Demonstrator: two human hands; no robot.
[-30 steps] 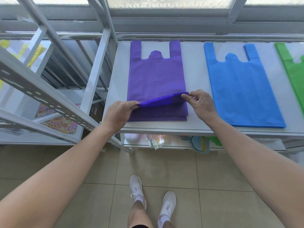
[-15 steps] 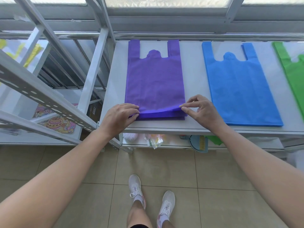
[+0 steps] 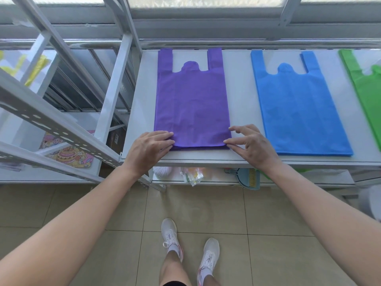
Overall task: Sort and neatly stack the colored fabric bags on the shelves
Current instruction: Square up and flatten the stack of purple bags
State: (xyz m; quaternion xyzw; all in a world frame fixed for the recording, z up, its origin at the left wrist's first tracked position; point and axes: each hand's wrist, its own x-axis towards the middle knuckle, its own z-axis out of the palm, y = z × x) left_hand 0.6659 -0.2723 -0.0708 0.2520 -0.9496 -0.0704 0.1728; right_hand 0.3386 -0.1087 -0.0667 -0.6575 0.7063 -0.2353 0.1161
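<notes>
A stack of purple fabric bags (image 3: 191, 104) lies flat on the white shelf (image 3: 243, 112), handles pointing to the window. My left hand (image 3: 149, 148) rests with straight fingers on the stack's near left corner. My right hand (image 3: 250, 144) touches the near right corner with spread fingertips. To the right lie a stack of blue bags (image 3: 296, 108) and, at the frame's edge, green bags (image 3: 369, 91).
A grey metal rack (image 3: 51, 124) stands at the left with a yellow bag (image 3: 35, 67) behind it and a cartoon-printed sheet (image 3: 68, 153) low down. A lower shelf holds a dustpan (image 3: 249, 178) and packets. My feet stand on the tiled floor.
Both hands lowered the lifted near edge of the top purple bag onto the stack. The bag now lies flat and the fingers have loosened from pinching to resting on its corners.
</notes>
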